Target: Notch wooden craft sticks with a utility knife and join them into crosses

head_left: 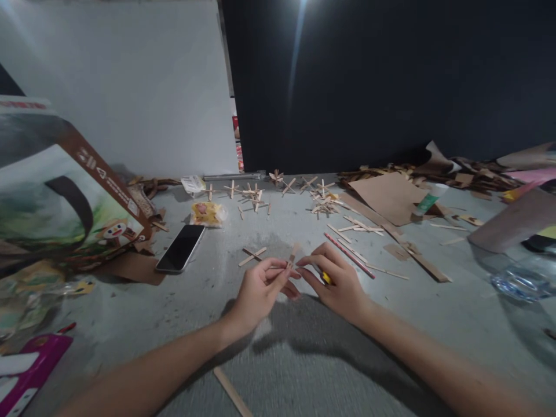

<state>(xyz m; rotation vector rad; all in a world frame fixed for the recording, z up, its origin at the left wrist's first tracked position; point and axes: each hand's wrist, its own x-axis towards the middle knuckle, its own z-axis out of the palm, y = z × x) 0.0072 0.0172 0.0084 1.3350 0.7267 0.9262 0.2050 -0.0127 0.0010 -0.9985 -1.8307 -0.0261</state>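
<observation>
My left hand (256, 291) pinches small crossed wooden craft sticks (294, 252) between thumb and fingers, one stick pointing up. Just to the right, my right hand (341, 286) is curled with thumb and index fingertips close to the sticks. A small yellow object (326, 278) shows under its fingers, mostly hidden, so its kind is unclear. Beyond the left hand lies a loose pair of crossed sticks (252, 255). A red patterned pencil-like rod (350, 256) rests past the right hand, beside several thin sticks (347, 246).
Several stick crosses (256, 196) lie toward the back. At left are a phone (181, 248), a yellow packet (207, 214), a printed bag (65, 191) and a purple-edged item (37, 370). Cardboard (386, 197), a glue tube (430, 200) and a clear glass object (523, 281) sit at right.
</observation>
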